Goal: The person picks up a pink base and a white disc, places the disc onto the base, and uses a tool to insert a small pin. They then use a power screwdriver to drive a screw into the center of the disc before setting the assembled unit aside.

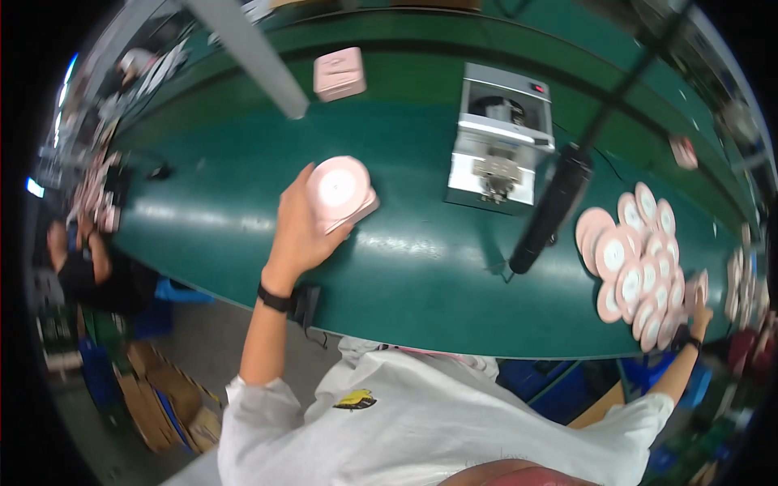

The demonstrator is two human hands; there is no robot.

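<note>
Left hand full of pink disc, right hand way out by the pile

So the left hand (298,231) is curled around a pink disc (339,186) with a white round centre, plus a squarish pink piece (362,212) just under it. Fingers on the left side, thumb along the near edge. That's over the left-middle of the bench; can't tell if the pair is resting on it or lifted.

Right hand (702,314) is stretched out to the far right, at a small pink piece (697,286) beside a loose pile of pink discs (648,271). Can't tell if it's pinching that or just touching, too small and blurry.

My guess on handling: these look like moulded plastic, so light and stiff, kinda slick on the smooth faces. I'd hold by the outer rims and keep fingertips off the white centre, and squeeze both layers together or the top one might slide.

Further out, a black hanging tool (553,206) dangles between the hands, with a grey boxy machine (501,138) behind it. More pink squarish pieces (339,73) sit stacked toward the back, near a grey post (258,57).
</note>
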